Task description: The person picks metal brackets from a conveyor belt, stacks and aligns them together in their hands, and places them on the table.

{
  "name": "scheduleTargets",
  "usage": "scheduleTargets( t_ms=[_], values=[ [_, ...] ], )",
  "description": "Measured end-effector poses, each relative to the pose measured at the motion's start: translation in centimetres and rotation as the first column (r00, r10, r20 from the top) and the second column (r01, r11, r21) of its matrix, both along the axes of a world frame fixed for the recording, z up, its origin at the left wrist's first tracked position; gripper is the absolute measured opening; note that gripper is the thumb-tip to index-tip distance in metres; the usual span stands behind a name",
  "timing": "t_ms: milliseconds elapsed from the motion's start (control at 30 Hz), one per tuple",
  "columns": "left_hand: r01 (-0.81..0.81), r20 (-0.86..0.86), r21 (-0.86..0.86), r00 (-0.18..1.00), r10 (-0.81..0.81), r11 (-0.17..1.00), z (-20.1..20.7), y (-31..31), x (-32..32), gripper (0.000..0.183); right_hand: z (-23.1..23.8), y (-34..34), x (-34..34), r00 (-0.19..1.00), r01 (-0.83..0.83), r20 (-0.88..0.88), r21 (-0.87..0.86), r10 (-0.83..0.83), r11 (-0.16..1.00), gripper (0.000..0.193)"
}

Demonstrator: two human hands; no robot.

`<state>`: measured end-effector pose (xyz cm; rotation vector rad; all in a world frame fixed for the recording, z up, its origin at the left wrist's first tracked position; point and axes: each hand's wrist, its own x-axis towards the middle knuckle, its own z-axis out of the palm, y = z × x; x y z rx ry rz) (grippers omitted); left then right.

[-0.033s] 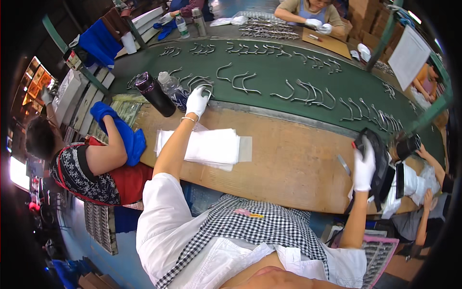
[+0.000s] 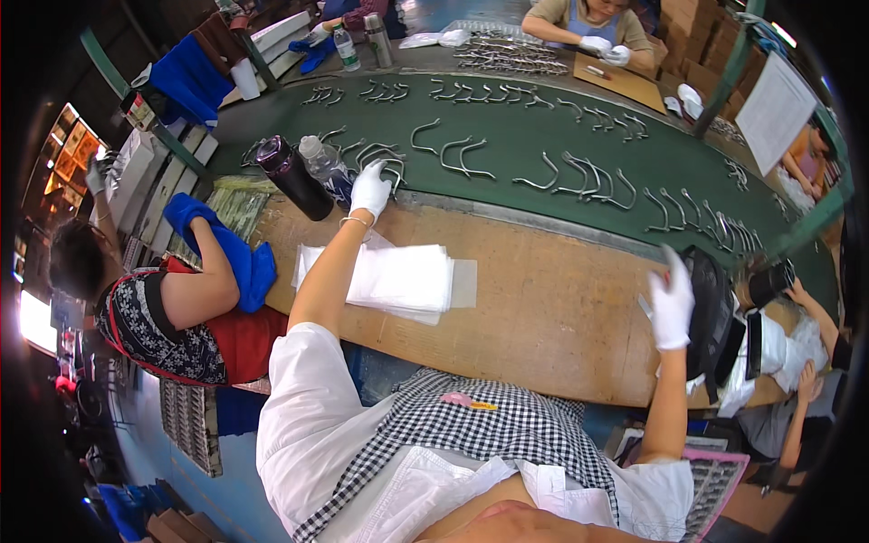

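My left hand (image 2: 370, 190), in a white glove, is at the near edge of the green belt (image 2: 507, 195). Its fingers close on a curved silvery metal rod (image 2: 395, 168), though the grip is partly hidden. Just left of it stand a clear plastic bottle (image 2: 324, 167) and a dark purple flask (image 2: 294, 177). My right hand (image 2: 672, 303), also gloved in white, is raised over the right end of the wooden table, fingers apart and holding nothing. Close by on its right is a black bag (image 2: 711, 312). Beneath my left forearm lies a stack of thin white sheets (image 2: 403, 279).
Several more bent metal rods (image 2: 588, 176) lie in rows along the belt. A person in a floral top (image 2: 167, 317) sits close on my left, and another person's arms (image 2: 801, 398) reach in at right. A green post (image 2: 806, 235) rises beyond the bag.
My right hand has moved slightly left, off the black bag, and its fingers have spread. My left hand stays almost where it was, at the metal rod.
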<state>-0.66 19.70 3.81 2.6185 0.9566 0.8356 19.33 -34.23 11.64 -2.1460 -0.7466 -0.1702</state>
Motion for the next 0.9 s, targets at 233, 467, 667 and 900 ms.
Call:
scheduleTargets(
  t_ms=[233,467,667,900],
  values=[
    [-0.110,-0.383,0.009,0.918,0.105,0.994,0.6,5.3,3.5,0.036,-2.6,23.5,2.5,0.900,-0.421,-0.040,-0.347,0.435,0.838,0.054],
    [0.047,-0.673,0.056,0.739,0.003,0.997,2.4,5.3,6.8,0.029,-5.1,34.7,2.5,0.955,-0.271,-0.063,-0.579,0.290,0.769,0.049],
    [0.106,-0.785,-0.048,0.612,-0.103,0.993,3.7,6.5,8.7,0.044,-8.3,39.6,2.9,0.953,-0.298,-0.104,-0.502,0.285,0.812,0.023],
    [-0.003,-0.751,-0.142,0.652,-0.106,0.990,3.5,6.8,11.3,0.050,-9.7,44.3,8.6,0.724,-0.687,-0.305,-0.393,0.619,0.611,0.021]
  ],
)
